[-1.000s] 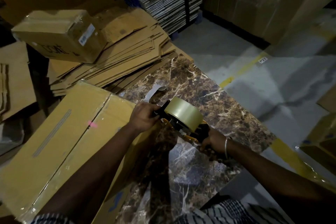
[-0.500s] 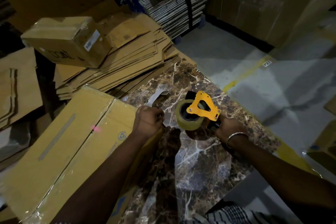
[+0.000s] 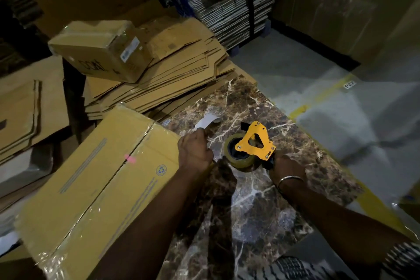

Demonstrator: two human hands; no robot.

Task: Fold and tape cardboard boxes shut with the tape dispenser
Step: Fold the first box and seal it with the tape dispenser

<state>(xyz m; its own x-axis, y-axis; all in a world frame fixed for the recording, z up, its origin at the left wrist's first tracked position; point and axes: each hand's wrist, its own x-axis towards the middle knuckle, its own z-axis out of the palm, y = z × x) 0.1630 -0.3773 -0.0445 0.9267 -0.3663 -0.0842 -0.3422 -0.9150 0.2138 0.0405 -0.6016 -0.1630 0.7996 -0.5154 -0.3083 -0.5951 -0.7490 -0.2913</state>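
From the head view, one tape dispenser [image 3: 254, 144] lies on its side on the marble table [image 3: 256, 211], roll toward the person, black nose pointing away. The right hand [image 3: 286, 169] grips its handle; the left hand [image 3: 196, 152] is curled at the near corner of one taped box [image 3: 95, 188], whose long axis runs diagonally, though what it holds I cannot tell

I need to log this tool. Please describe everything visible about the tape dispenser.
The tape dispenser has a flat yellow side plate with a triangular cutout and small screws, and black parts at its far tip. It carries a roll of yellowish-clear tape. It is on its side, plate up, over the marble tabletop. The right hand grips its handle; the left hand is beside the roll.
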